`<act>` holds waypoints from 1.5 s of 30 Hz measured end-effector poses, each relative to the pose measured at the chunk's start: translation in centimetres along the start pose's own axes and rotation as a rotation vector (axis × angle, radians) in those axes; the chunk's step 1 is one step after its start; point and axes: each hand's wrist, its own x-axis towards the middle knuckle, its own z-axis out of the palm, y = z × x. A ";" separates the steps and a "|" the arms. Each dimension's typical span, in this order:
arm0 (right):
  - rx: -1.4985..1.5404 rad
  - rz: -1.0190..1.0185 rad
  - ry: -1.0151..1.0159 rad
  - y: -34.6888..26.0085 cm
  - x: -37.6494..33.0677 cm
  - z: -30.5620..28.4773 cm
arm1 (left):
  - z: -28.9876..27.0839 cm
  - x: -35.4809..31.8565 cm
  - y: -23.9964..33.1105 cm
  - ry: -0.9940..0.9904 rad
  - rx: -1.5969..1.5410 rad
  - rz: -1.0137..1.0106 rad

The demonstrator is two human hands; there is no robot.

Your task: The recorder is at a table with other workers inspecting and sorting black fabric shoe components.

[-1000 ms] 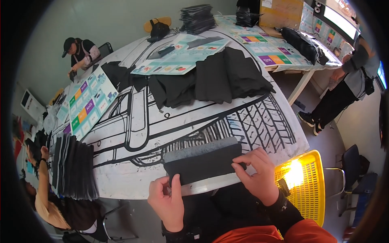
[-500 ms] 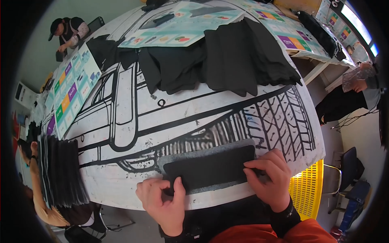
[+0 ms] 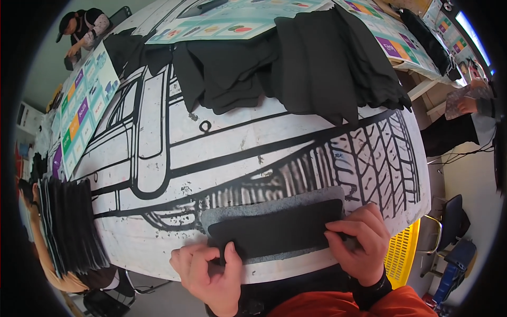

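A black rectangular sheet (image 3: 277,230) with rounded corners lies over a slightly larger grey, fuzzy-looking piece (image 3: 269,203) at the near edge of the table. Grey shows along its far side and in a thin strip on the near side. My left hand (image 3: 211,274) has thumb and bent fingers at the black sheet's left end, gripping its edge. At the right end, my right hand (image 3: 362,243) pinches the sheet's edge between thumb and fingertips. Parts of both ends are hidden behind my fingers.
Limp black cut pieces (image 3: 317,63) are heaped across the table (image 3: 227,150), whose cover bears a black line drawing. A thick upright stack (image 3: 74,227) stands left. Printed colourful sheets (image 3: 90,108) lie beyond. A yellow basket (image 3: 402,253) is below right. Co-workers are around.
The black sheet lies slightly closer to me over the grey piece, so a wider grey band shows on the far side. Both hands keep their grip. The whole view has shifted a little.
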 end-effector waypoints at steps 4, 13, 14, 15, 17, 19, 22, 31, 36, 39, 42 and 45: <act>-0.006 0.010 -0.001 0.2 0.0 -0.1 | 1.4 -1.5 -0.7 0.038 -0.092 -0.107; -0.007 0.021 0.001 0.1 0.0 0.0 | 0.5 -0.1 0.1 0.005 -0.018 -0.066; -0.007 0.020 0.002 0.1 0.0 0.0 | 0.5 -0.1 0.1 0.002 -0.012 -0.070; -0.007 0.020 0.002 0.1 0.0 0.0 | 0.5 -0.1 0.1 -0.001 -0.007 -0.075; -0.006 0.018 0.002 0.1 0.0 0.0 | 0.5 -0.2 0.1 -0.002 -0.004 -0.075; -0.008 0.019 0.000 0.1 0.0 0.1 | 0.6 -0.1 0.1 -0.005 -0.003 -0.075; -0.010 0.022 -0.001 0.1 0.0 0.0 | 0.6 -0.1 0.1 -0.004 0.004 -0.071; -0.002 0.041 0.003 -0.1 0.1 0.4 | 0.6 0.1 0.2 0.014 -0.010 -0.109; -0.047 0.054 0.003 -0.1 -0.2 -0.1 | 0.8 0.2 0.3 0.020 -0.034 -0.095; -0.051 0.067 0.009 -0.6 -0.1 0.3 | 0.7 0.3 0.3 0.028 0.000 -0.078; -0.056 0.076 0.015 -0.8 -0.1 0.8 | 0.7 0.2 0.1 0.015 0.031 -0.083; -0.054 0.083 0.008 -0.9 0.0 0.8 | 0.6 0.1 0.3 0.023 0.040 -0.111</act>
